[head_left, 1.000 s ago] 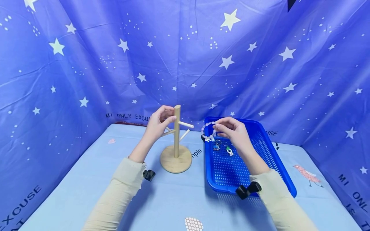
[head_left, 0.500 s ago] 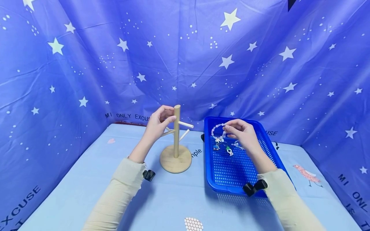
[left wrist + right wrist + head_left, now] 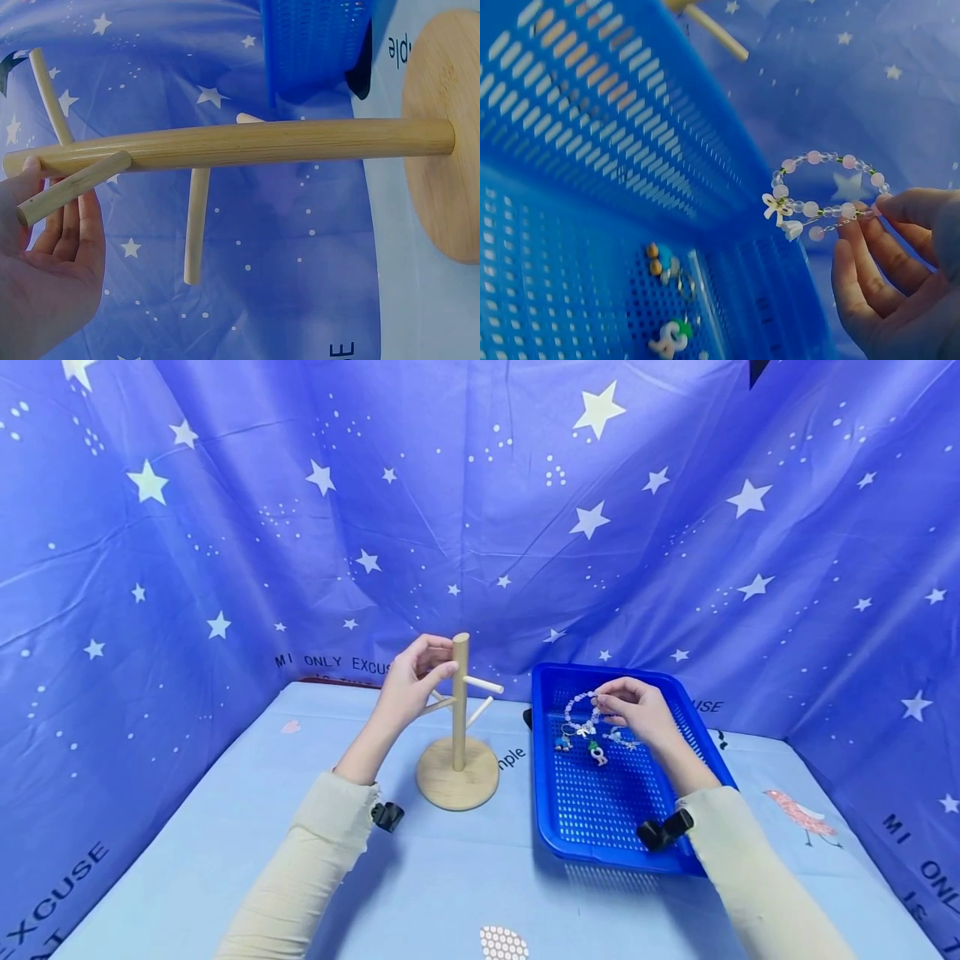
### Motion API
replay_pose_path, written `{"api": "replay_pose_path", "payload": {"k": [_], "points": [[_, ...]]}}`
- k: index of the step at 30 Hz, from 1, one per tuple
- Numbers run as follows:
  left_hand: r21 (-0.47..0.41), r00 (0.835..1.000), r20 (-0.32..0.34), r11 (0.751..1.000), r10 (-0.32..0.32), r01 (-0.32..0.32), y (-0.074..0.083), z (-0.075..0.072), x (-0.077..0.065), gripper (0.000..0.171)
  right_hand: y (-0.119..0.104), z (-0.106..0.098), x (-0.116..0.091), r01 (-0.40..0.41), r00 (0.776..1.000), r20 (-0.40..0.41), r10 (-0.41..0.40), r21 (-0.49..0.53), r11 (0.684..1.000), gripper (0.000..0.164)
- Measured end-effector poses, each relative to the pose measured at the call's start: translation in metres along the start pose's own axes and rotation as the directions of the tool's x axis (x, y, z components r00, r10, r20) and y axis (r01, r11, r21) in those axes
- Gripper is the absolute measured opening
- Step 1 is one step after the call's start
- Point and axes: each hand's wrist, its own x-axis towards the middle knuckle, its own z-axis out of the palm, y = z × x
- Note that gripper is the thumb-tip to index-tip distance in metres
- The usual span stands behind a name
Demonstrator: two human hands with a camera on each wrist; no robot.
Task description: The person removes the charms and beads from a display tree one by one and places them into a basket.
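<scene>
A wooden stand [image 3: 460,727] with a round base and several side pegs stands upright on the table. My left hand [image 3: 411,677] holds the top of its post, thumb on the near side and fingers behind, as the left wrist view shows too. Between thumb and fingers of my right hand [image 3: 637,710], a beaded bracelet [image 3: 814,208] of pink and clear beads hangs as a loop. A white bow charm and a flower charm dangle from it. In the head view the bracelet overlaps the inside of the blue basket [image 3: 551,827].
Inside the basket lie a keychain with a blue figure [image 3: 562,743], another with a green-and-white figure [image 3: 597,753], and a further beaded piece [image 3: 622,737] partly behind my right hand. Star-patterned blue curtain [image 3: 480,510] surrounds the light blue tabletop [image 3: 450,877].
My right hand has moved to the right with the bracelet, from the basket's left rim to over its inside. The left hand and the stand have stayed in place.
</scene>
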Motion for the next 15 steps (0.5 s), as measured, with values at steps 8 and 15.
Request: {"api": "replay_pose_path", "payload": {"k": [8, 15], "points": [[-0.006, 1.0, -0.003, 1.0, -0.002, 0.002, -0.001, 0.001, 0.0, 0.026, 0.024, -0.017, 0.009, -0.05, 0.995, 0.077, 0.056, -0.074, 0.996, 0.03], [-0.001, 1.0, 0.0, 1.0, 0.0, 0.0, -0.001, 0.0, 0.0, 0.026, 0.041, -0.031, 0.013, -0.162, 0.957, 0.222, 0.185, -0.117, 0.98, 0.026]]}}
